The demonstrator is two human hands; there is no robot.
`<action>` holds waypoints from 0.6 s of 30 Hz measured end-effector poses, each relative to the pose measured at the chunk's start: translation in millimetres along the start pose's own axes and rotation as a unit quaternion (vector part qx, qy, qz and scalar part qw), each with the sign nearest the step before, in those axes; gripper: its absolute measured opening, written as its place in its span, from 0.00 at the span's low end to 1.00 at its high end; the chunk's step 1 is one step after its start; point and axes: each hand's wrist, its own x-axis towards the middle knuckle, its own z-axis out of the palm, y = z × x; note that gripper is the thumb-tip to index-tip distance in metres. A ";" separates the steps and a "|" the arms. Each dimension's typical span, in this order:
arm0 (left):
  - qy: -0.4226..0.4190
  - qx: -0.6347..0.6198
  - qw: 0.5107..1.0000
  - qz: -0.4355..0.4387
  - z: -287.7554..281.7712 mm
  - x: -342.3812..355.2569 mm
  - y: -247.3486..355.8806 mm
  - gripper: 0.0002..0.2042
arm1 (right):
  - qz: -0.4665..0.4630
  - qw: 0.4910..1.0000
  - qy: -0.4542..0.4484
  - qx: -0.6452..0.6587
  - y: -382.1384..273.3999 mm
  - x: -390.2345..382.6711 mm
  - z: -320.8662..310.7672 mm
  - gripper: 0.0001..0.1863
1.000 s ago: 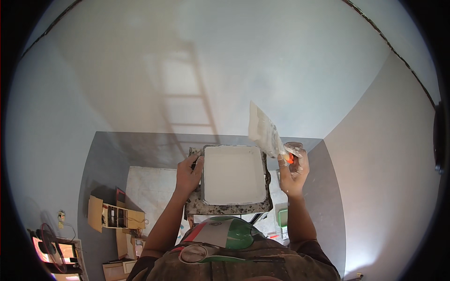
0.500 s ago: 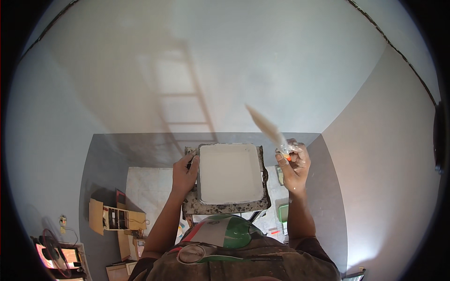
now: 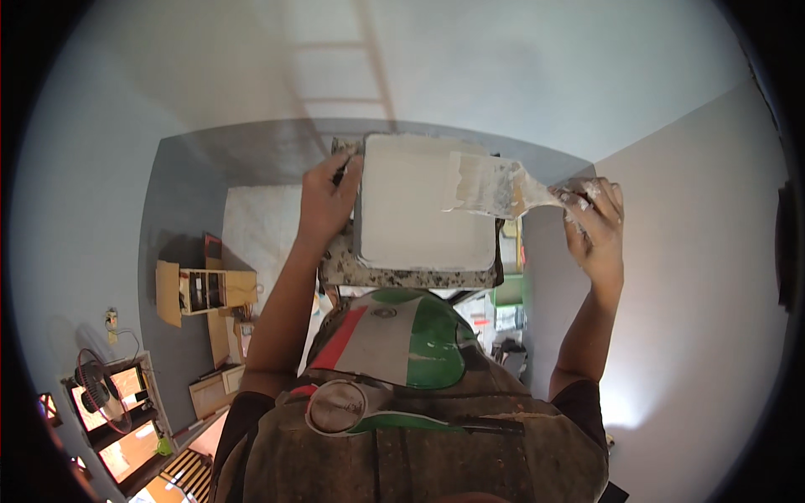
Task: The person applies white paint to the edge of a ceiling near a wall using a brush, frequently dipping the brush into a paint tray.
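Note:
A square tray (image 3: 402, 235) full of smooth off-white paste rests on a paint-speckled board (image 3: 411, 279). My left hand (image 3: 329, 197) is closed on that board's left edge, beside the tray. In my right hand (image 3: 598, 230), at the tray's upper right, is a wide putty knife (image 3: 501, 189), its handle mostly hidden by my smeared fingers. The blade, coated with paste, lies flat over the tray's right half; whether it touches the paste I cannot tell.
Pale walls with a darker grey lower band surround me, with a ladder's shadow on the far wall. Below left are an open cardboard-coloured box (image 3: 214, 292), a fan (image 3: 99, 390) and window openings (image 3: 126, 448). A green object (image 3: 507, 291) lies on the floor at right.
The view has tilted, so tray and hands sit higher in the picture. The putty knife has swung from raised and upright to level over the tray, and my right hand has turned with it.

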 end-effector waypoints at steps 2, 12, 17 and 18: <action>-0.018 0.018 1.000 -0.002 -4.9 1.3 10.3 0.12 | -0.006 0.999 -0.024 -0.021 8.3 -9.7 -0.5 0.22; -0.019 -0.013 1.000 -0.020 -2.0 2.4 8.3 0.12 | -0.012 0.995 -0.072 -0.070 16.3 -24.5 -14.6 0.19; -0.011 -0.020 1.000 -0.020 -0.6 2.1 6.8 0.13 | -0.022 0.993 -0.082 -0.083 15.6 -19.6 -26.0 0.18; -0.016 -0.015 0.999 -0.025 -1.7 2.5 6.8 0.13 | -0.024 0.993 -0.082 -0.085 16.3 -18.3 -29.2 0.18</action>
